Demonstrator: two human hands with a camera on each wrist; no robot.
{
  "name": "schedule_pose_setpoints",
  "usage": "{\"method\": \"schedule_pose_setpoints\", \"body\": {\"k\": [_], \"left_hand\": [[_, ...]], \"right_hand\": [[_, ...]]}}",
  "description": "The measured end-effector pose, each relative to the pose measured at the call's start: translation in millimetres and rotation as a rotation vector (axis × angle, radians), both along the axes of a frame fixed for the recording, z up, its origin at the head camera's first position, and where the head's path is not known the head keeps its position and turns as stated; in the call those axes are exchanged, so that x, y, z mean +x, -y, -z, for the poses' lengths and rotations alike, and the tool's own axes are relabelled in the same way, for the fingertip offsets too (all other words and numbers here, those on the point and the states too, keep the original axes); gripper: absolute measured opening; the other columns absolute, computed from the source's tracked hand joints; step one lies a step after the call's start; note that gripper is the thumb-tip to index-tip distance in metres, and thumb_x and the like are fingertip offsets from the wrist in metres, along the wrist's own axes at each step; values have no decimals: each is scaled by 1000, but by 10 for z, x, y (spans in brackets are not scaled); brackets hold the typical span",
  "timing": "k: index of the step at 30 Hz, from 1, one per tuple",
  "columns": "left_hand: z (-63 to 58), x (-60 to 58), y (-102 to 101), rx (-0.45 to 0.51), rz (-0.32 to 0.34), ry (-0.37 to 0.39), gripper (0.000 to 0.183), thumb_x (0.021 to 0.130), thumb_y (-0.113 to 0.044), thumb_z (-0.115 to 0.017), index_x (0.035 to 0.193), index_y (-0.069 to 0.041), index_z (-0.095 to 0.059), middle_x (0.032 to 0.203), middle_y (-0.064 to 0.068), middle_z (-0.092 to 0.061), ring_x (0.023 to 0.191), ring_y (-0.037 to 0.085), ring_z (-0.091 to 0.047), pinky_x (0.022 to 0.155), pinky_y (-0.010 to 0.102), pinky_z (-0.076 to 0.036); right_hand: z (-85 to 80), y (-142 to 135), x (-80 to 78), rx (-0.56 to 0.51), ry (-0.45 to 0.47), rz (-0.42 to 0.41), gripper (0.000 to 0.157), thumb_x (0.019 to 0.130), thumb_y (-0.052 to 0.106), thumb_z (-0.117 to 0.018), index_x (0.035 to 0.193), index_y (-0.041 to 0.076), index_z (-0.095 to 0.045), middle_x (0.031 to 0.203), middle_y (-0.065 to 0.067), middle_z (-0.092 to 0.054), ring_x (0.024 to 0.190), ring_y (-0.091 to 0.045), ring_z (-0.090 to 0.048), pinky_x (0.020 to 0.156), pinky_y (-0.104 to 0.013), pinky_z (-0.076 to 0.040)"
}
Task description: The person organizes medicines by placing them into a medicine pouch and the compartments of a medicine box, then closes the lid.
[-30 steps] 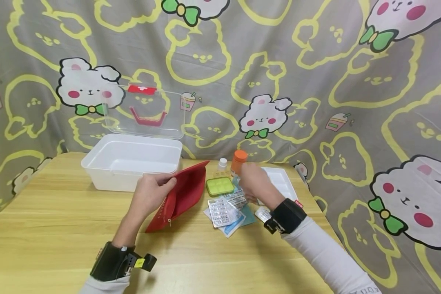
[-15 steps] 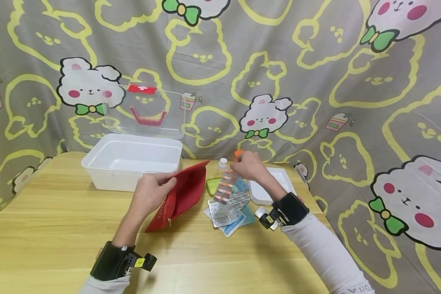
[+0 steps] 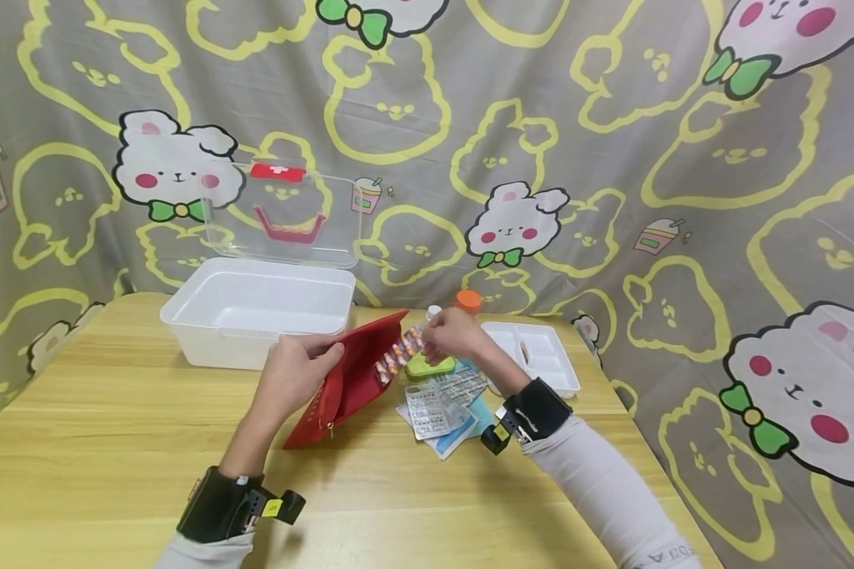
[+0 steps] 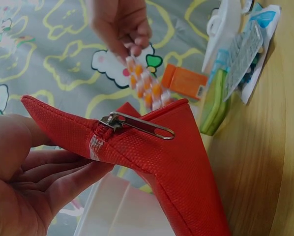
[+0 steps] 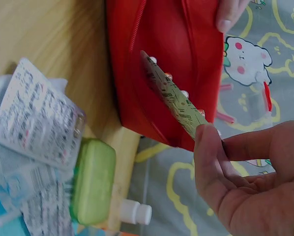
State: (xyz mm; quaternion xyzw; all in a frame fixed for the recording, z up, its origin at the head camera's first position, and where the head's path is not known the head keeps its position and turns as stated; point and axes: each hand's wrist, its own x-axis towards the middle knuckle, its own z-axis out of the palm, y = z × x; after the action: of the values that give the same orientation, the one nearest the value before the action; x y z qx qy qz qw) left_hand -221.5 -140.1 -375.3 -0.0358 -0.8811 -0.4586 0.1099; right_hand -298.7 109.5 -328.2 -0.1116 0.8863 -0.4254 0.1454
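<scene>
My left hand [image 3: 299,375] grips the upper edge of a red zippered pouch [image 3: 370,356], whose mouth gapes toward the right. In the left wrist view the pouch's metal zipper pull [image 4: 142,125] hangs near its edge. Between thumb and fingers, my right hand [image 3: 455,336] pinches one end of a blister pack of orange and white capsules [image 3: 400,356]. The pack's far end points into the pouch's mouth, as the right wrist view shows with the pack's printed back [image 5: 174,98]. Whether it touches the lining I cannot tell.
Right of the pouch lie silver blister packs [image 3: 427,411] on blue and white packets, a green pill case [image 3: 427,366], an orange-capped bottle [image 3: 468,301] and a white-capped bottle [image 3: 434,311]. A white divided tray [image 3: 555,356] lies further right. Behind stands a white box [image 3: 256,316] with its clear lid raised.
My right hand has lifted the capsule blister pack from beside the tray and carried it left to the pouch's mouth. The left hand and pouch have stayed in place.
</scene>
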Motion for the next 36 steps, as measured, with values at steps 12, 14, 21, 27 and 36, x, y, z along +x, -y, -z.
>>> {"method": "schedule_pose_setpoints", "body": {"k": [12,14,21,27,36], "left_hand": [[-2,3,-14,2,-1,8,32,100,-22,-60,124,-5,-73,111,16,-76,97,27,-75,81,41,-63],[-3,3,-15,5,0,14,32,100,-22,-60,125,-5,-72,112,17,-76,97,27,-75,81,40,-63],[-12,8,-16,7,4,24,33,100,-22,-60,125,-5,-72,114,17,-75,99,28,-74,81,41,-63],[-13,12,-22,3,9,28,33,100,-22,-60,126,-6,-72,116,17,-75,103,29,-74,85,43,-61],[-21,24,-37,4,5,53,34,100,-22,-60,130,-10,-70,120,17,-73,101,29,-73,80,41,-63]], "right_hand": [[309,206,22,-68,91,-34,21,98,3,-56,107,-13,-68,78,-14,-69,66,-18,-69,80,-46,-63],[345,226,27,-73,95,-25,20,98,2,-57,106,-13,-69,78,-14,-69,66,-20,-70,78,-45,-63],[452,268,33,-76,112,-23,17,95,0,-59,102,-12,-68,79,-16,-69,64,-20,-68,75,-43,-64],[495,261,30,-68,104,-18,16,95,0,-59,96,-12,-70,79,-17,-70,64,-21,-69,75,-44,-64],[491,208,20,-19,64,-2,20,97,5,-59,101,-12,-69,78,-16,-70,64,-19,-68,76,-45,-63]]}}
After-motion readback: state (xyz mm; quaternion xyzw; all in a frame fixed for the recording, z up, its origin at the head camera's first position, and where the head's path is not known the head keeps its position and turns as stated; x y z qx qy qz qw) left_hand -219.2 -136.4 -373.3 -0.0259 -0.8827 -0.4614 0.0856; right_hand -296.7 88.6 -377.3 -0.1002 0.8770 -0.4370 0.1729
